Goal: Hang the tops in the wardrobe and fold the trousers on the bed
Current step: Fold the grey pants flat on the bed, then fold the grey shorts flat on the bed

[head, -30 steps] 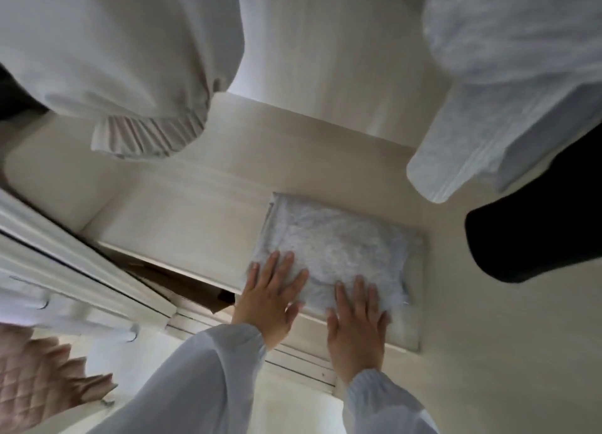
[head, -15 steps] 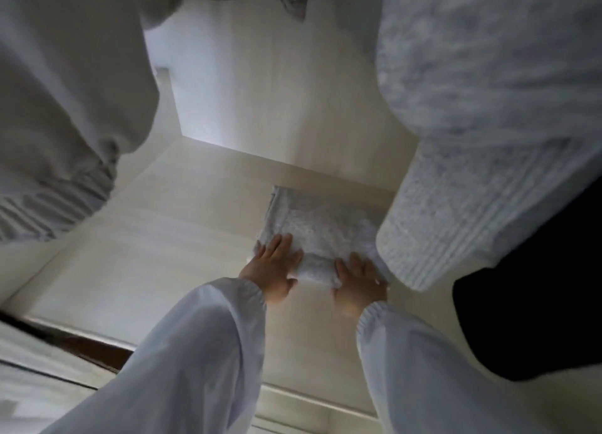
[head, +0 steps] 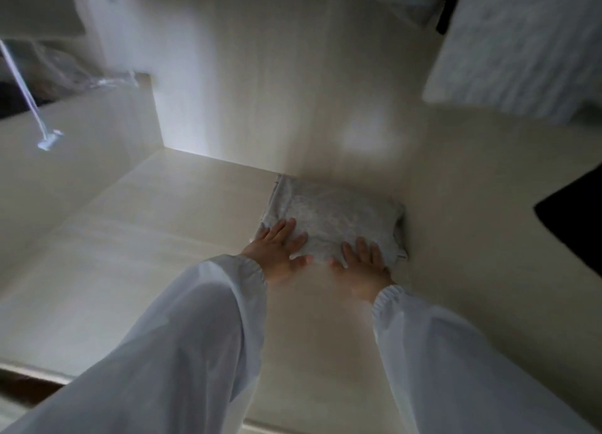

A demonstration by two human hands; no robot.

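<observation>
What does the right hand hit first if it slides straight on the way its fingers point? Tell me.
The right hand already lies flat on the folded grey trousers. Going straight on, it would cross them and probably meet the wardrobe's back wall, though depth is unclear.

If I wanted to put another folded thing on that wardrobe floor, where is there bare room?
The wardrobe floor lies bare left of the folded grey garment, out to the left wall. It is crowded on the right: the garment sits in the back right corner, both hands, left and right, rest on it, and hung clothes dangle above.
</observation>
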